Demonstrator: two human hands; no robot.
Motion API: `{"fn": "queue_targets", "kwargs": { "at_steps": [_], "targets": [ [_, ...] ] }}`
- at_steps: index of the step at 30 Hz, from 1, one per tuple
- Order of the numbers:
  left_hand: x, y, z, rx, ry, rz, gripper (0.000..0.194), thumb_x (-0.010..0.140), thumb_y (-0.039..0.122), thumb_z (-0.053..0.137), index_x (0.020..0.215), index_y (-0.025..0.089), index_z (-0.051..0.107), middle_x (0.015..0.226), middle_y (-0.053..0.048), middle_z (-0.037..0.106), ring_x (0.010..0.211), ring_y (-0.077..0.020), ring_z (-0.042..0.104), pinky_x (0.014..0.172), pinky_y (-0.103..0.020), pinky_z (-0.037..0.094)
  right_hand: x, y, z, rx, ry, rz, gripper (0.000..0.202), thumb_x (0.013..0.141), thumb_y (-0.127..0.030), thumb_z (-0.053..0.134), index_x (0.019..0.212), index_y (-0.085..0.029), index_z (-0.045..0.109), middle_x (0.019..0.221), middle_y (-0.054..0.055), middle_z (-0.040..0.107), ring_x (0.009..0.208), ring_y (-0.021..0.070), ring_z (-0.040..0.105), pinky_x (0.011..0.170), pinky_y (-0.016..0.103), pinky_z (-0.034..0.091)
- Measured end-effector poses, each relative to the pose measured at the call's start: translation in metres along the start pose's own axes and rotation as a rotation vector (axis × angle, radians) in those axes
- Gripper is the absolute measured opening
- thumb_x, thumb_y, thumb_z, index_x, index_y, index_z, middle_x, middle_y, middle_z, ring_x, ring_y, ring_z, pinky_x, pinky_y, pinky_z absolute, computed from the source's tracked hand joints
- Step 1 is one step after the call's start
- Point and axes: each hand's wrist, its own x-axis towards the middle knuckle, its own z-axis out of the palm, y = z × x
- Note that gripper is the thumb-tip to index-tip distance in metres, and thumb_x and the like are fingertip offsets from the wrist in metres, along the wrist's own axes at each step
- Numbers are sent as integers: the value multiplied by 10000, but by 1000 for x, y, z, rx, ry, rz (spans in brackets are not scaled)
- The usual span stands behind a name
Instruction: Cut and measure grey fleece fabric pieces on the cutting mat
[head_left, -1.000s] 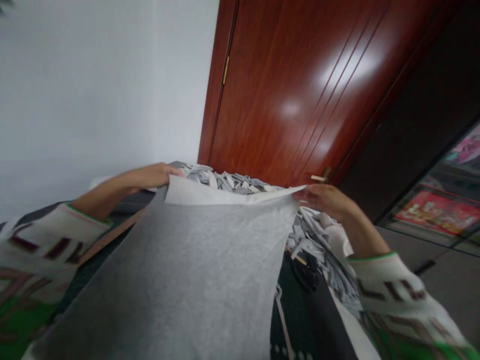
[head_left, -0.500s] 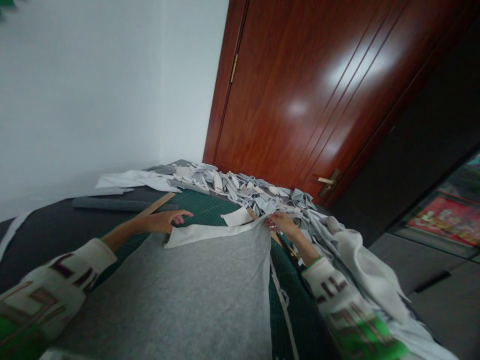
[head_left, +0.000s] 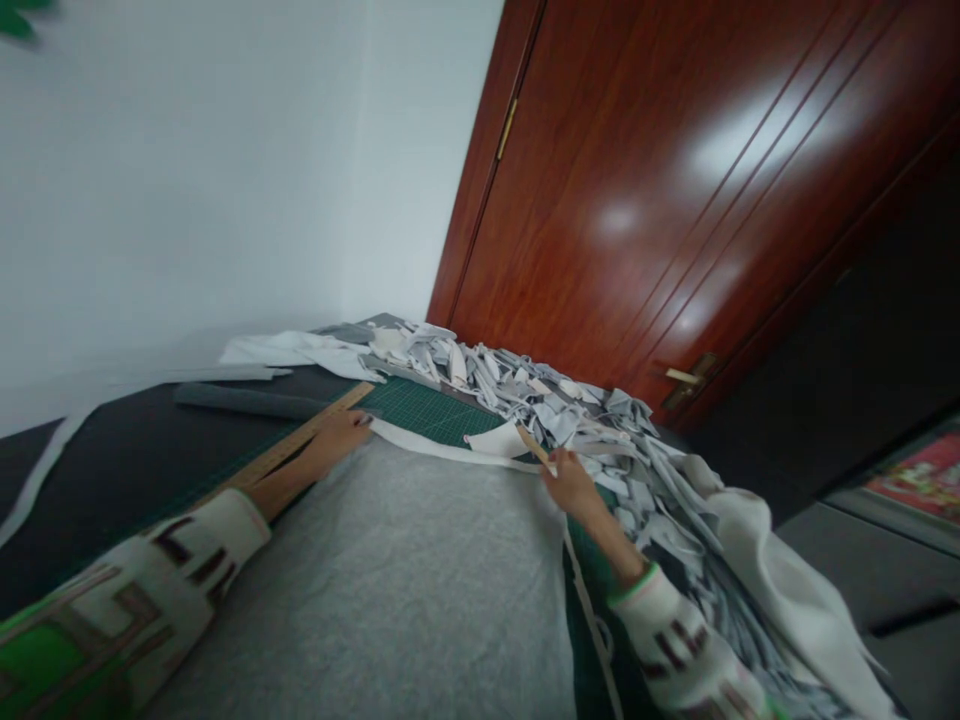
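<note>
A large piece of grey fabric [head_left: 405,570] stretches toward me over the green cutting mat [head_left: 427,408], its far edge showing a white strip. At the far left corner, my left hand [head_left: 346,432] is closed on the fabric. The far right corner is pinched by my right hand [head_left: 568,480]. Just beyond the fabric's edge lies a small white fabric piece [head_left: 495,440], between the two hands. A wooden ruler [head_left: 300,435] runs beside my left forearm, and another wooden strip [head_left: 531,442] shows close to my right hand.
Grey and white fabric scraps [head_left: 487,375] are heaped along the table's far edge, by a wooden door [head_left: 600,200]. A dark grey roll [head_left: 247,402] lies at the left. White cloth [head_left: 765,540] hangs over the right side. A thin strip [head_left: 592,610] lies right of the fabric.
My left hand, open at the corner before, has closed on the fabric. The far edge has been drawn out and lowered, and my right hand has come down with its corner. The view has shifted slightly.
</note>
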Motion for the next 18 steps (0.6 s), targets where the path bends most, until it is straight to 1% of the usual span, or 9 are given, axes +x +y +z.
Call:
{"fn": "queue_targets", "kwargs": {
  "at_steps": [2,3,5,7,9,10,12,15,18],
  "targets": [
    [3,-4,0,73,14,5,282,943,346,624,1148,153,618,1150,-68,638,993,-229,643,847,-422,551,-12,-22,12,-30,-19,-106,211,873,-166,528,1063,-202,613,1155,162,615,1146,321,567,1034,483,408],
    [4,-6,1,102,21,10,287,939,346,628,1154,155,617,1166,-70,633,1011,-237,638,859,-430,547,-19,-35,19,-25,-59,-184,199,876,-182,540,1054,-210,623,1167,143,615,1145,302,570,1049,455,407],
    [4,-9,3,147,29,26,300,939,352,627,1167,157,613,1184,-71,627,1027,-244,633,870,-437,543,-33,-60,35,2,-193,-392,192,907,-224,530,1066,-219,638,1157,94,635,1140,240,584,1053,362,430],
    [4,-11,5,183,34,40,301,940,356,625,1167,158,614,1186,-70,627,1028,-246,632,873,-438,542,-44,-82,52,15,-321,-626,285,949,-260,481,1192,-183,609,1249,110,615,1229,223,537,1088,339,409],
    [2,-13,5,214,36,55,302,938,358,628,1164,158,617,1186,-67,627,1031,-251,631,876,-439,541,-47,-94,67,-9,-367,-743,410,979,-312,443,1340,-137,525,1402,151,529,1347,238,440,1154,373,340],
    [1,-13,5,227,35,63,305,938,355,629,1169,157,614,1188,-69,626,1033,-250,631,877,-442,540,-45,-97,73,-29,-365,-749,464,986,-346,435,1390,-123,483,1459,164,480,1387,247,397,1179,388,303],
    [-2,-13,5,251,31,78,299,941,347,626,1177,164,610,1198,-75,623,1040,-243,629,882,-442,539,-32,-98,82,-80,-349,-708,542,992,-411,423,1443,-111,430,1515,177,418,1425,258,346,1201,405,258],
    [-4,-11,4,276,23,87,286,941,340,627,1177,178,612,1204,-75,623,1046,-238,629,884,-433,539,-2,-93,88,-165,-311,-607,581,987,-457,432,1456,-115,422,1523,175,408,1429,261,340,1196,405,255],
    [-4,-10,4,289,19,84,287,936,335,635,1179,183,612,1206,-73,622,1056,-241,628,886,-429,538,24,-90,89,-212,-281,-545,585,986,-475,426,1440,-106,449,1498,196,427,1408,284,357,1170,421,282]
  ]
}}
